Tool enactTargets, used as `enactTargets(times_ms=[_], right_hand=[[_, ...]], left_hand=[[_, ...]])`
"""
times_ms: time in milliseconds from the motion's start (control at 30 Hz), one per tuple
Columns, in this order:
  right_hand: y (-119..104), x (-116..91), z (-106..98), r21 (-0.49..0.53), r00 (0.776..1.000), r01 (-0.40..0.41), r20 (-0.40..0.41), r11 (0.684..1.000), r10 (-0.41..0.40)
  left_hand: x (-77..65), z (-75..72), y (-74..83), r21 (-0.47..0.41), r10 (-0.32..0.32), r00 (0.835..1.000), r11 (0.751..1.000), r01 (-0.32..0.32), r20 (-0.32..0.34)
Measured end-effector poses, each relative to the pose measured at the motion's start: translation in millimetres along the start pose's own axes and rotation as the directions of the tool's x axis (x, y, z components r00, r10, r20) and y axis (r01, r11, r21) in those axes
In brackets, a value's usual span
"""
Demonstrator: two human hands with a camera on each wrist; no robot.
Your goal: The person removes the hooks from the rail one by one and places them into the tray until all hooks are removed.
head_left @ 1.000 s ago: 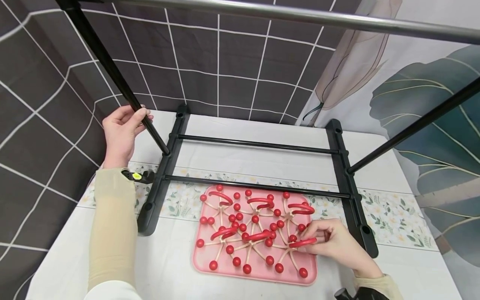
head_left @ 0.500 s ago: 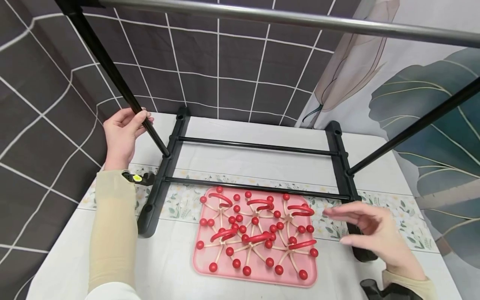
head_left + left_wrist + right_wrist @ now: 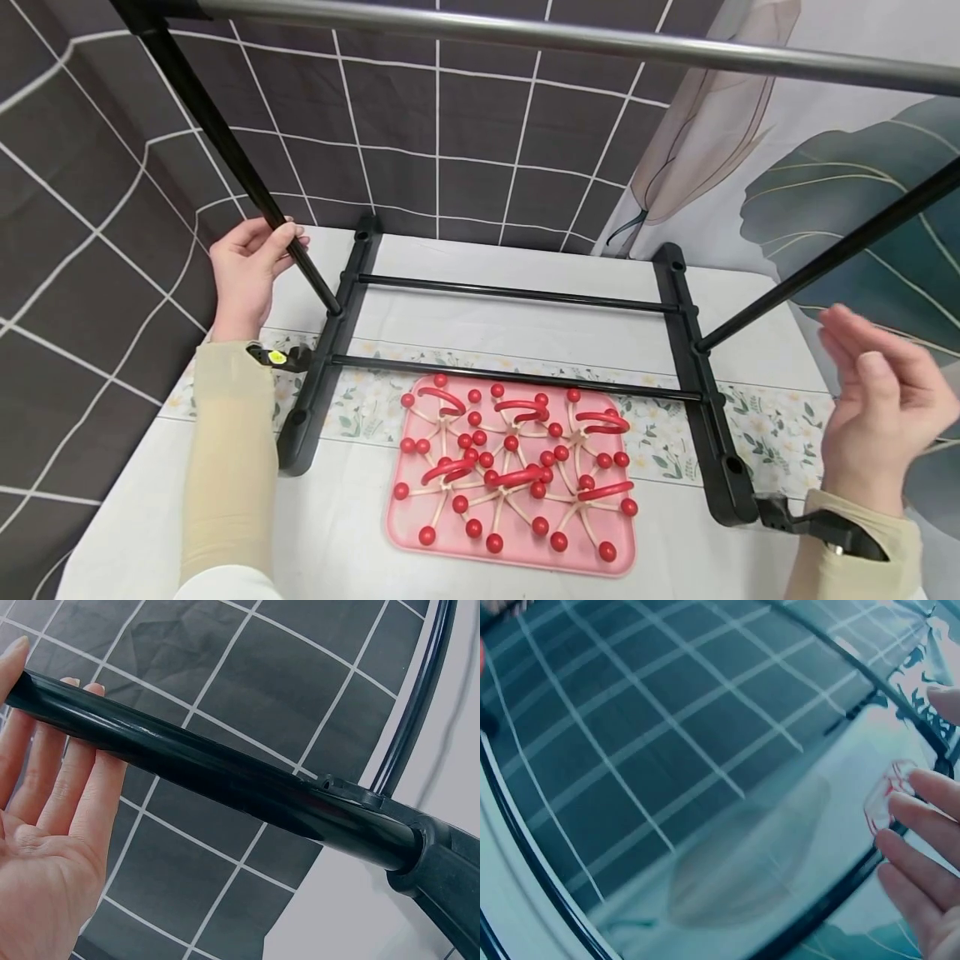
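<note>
My left hand (image 3: 243,271) holds the black slanted post (image 3: 217,125) of a rack at the left, thumb on the near side. In the left wrist view, that hand's fingers (image 3: 64,780) pass behind the post (image 3: 187,761). My right hand (image 3: 881,400) is raised beside the rack's right post (image 3: 825,250), fingers extended and holding nothing. In the right wrist view, its fingers (image 3: 926,862) are spread apart. Several claw-like massagers, each with a red loop (image 3: 606,490), pale legs and red ball tips, lie on a pink tray (image 3: 525,563).
The rack's dark feet (image 3: 300,442) stand on the white table, joined by two thin black crossbars (image 3: 525,292). A metal rail (image 3: 525,33) spans the top. Behind hangs a dark checked cloth (image 3: 480,108); a leaf-patterned curtain (image 3: 840,167) is at the right.
My right hand has let go of the front right massager, left the tray and risen to the right, past the rack's foot. My left hand stays on the post.
</note>
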State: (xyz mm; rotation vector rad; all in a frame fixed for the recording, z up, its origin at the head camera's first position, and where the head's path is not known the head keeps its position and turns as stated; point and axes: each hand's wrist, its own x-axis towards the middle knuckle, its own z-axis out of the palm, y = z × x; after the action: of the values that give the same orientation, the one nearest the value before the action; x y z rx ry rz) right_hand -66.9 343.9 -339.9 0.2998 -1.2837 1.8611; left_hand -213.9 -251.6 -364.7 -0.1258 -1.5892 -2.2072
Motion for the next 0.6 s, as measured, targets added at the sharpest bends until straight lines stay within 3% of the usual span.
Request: enactTargets(times_ms=[100, 167, 233, 300, 333, 433, 533, 600], right_hand=[[2, 9, -12, -0.156, 0.996, 0.002, -0.083, 0.988, -0.015], [3, 15, -20, -0.294, 0.994, -0.006, -0.103, 0.956, -0.025], [4, 21, -28, -0.459, 0.995, -0.029, -0.097, 0.888, -0.017], [6, 26, -36, -0.600, 0.997, -0.036, -0.072, 0.800, -0.009], [7, 28, -40, -0.656, 0.998, -0.042, -0.060, 0.754, 0.004], [13, 34, -51, -0.755, 0.999, -0.029, -0.001, 0.655, 0.044], [20, 39, -59, -0.813, 0.995, -0.012, 0.050, 0.582, 0.090], [23, 41, -64, -0.849, 0.989, 0.003, 0.081, 0.528, 0.124]], left_hand=[[-0.4, -0.5, -0.4, -0.005, 0.004, 1.000, 1.000, -0.004, 0.002], [-0.2, 0.0, -0.4, -0.010, 0.004, 1.000, 1.000, -0.004, 0.007], [0.6, 0.9, -0.2, -0.013, 0.003, 1.000, 1.000, -0.003, 0.014], [1.6, 1.8, -0.1, -0.021, 0.001, 1.000, 1.000, -0.001, 0.019], [2.0, 2.1, -0.1, -0.022, 0.000, 1.000, 1.000, 0.001, 0.021], [2.2, 1.8, 0.2, 0.011, 0.000, 1.000, 1.000, -0.001, 0.031], [1.4, -0.6, 3.0, 0.161, 0.013, 0.999, 0.987, -0.021, 0.048], [0.5, -4.2, 6.2, 0.309, 0.016, 0.998, 0.950, -0.035, 0.062]])
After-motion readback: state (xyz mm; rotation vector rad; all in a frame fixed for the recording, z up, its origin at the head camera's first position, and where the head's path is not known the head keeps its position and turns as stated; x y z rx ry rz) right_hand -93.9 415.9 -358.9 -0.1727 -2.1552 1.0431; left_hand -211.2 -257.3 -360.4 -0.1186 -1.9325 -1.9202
